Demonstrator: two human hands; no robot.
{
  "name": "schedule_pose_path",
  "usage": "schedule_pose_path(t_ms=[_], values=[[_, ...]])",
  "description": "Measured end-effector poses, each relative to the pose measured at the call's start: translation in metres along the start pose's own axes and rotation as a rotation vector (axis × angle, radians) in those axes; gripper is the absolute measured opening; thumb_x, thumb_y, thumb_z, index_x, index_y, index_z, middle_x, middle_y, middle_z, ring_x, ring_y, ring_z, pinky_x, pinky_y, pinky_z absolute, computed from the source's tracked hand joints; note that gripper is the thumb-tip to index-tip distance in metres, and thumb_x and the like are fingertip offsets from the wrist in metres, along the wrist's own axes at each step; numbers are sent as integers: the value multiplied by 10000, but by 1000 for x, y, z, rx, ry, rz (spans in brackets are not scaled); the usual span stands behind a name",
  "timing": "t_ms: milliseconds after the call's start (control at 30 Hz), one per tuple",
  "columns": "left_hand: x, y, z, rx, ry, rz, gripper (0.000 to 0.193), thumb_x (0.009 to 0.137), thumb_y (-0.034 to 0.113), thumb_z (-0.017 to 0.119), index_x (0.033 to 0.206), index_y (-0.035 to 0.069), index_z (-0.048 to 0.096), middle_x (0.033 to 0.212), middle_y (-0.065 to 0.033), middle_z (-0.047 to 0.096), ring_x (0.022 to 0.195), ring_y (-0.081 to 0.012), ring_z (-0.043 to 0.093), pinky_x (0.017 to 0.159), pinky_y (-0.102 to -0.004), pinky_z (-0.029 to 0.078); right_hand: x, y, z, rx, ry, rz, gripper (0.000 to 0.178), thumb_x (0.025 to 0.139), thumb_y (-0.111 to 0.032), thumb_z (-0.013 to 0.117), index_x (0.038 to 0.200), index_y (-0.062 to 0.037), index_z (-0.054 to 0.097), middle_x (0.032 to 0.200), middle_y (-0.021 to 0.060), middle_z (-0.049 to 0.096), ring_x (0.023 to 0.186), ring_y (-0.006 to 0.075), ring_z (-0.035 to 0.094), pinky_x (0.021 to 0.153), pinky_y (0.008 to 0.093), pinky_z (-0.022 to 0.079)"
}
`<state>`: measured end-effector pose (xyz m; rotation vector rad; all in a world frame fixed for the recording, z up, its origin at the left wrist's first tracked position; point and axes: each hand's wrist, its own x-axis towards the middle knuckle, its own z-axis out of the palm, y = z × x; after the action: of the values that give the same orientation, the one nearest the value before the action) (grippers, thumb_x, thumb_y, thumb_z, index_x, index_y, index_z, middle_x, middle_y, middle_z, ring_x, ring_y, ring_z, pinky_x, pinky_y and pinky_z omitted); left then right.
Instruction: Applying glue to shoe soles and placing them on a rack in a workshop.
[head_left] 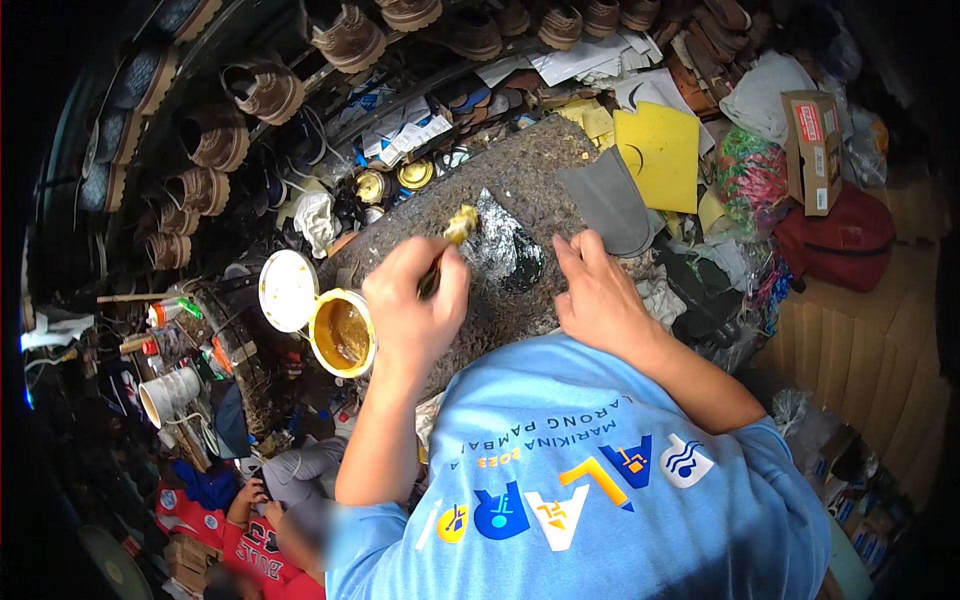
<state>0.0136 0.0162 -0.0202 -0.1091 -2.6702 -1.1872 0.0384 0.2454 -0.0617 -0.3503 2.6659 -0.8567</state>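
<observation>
My left hand (412, 295) is closed around a brush (462, 222), its bristle end coated in yellowish glue. The brush tip is just left of a dark, pointed flat piece (508, 245) that glistens with a wet-looking coating on the rough worktop (420, 225). My right hand (595, 285) rests to the right of that piece, fingers apart, index fingertip near its edge; I cannot tell whether they touch. Beyond the right hand lies a grey rounded sheet (612, 205). An open yellow-rimmed tub (343, 335) of amber glue stands beside my left wrist, its white lid (288, 291) leaning back.
Brown shoes (262, 90) line racks at the far left and back. A yellow sheet (665, 155), a cardboard box (812, 150) and a red bag (835, 235) crowd the right. Small round tins (414, 174) sit behind the worktop. A person in red (262, 545) is at lower left.
</observation>
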Motion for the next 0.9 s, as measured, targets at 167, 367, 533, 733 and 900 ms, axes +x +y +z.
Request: schedule_pose_path(t_ms=[167,367,533,733,900], values=[[-19,9,17,-53,-157,46,71,805,58,695,814,-12,691,700,-166,649,632,-294,670,606,-368,527,7,-1,-3,-18,-16,-19,622,803,-89,646,1385,75,502,1189,228,487,1065,437,611,930,504,523],[-40,18,-38,-84,-286,63,70,756,4,679,822,-6,698,681,-131,614,581,-280,629,553,-373,503,20,-3,-14,179,-92,197,565,797,-157,675,1340,-31,583,1253,209,545,1068,412,625,952,476,515],[-43,18,-66,-39,-82,66,90,745,-44,669,830,-29,693,671,-125,610,563,-261,611,550,-346,489,31,2,-14,319,-160,287,597,783,-127,697,1366,-48,592,1112,82,587,732,155,560,733,308,503],[-63,20,-63,-109,23,69,127,742,-64,673,866,-51,697,740,-160,668,617,-277,650,593,-339,514,37,-5,-3,470,-192,369,615,799,-91,673,1394,16,563,1244,138,504,877,154,557,780,284,490],[-71,14,-59,-137,42,45,126,736,-54,683,862,-45,697,754,-159,676,625,-284,653,602,-350,524,44,-11,-1,669,-162,509,665,742,-14,614,1396,69,530,1228,140,520,945,139,557,772,270,470]])
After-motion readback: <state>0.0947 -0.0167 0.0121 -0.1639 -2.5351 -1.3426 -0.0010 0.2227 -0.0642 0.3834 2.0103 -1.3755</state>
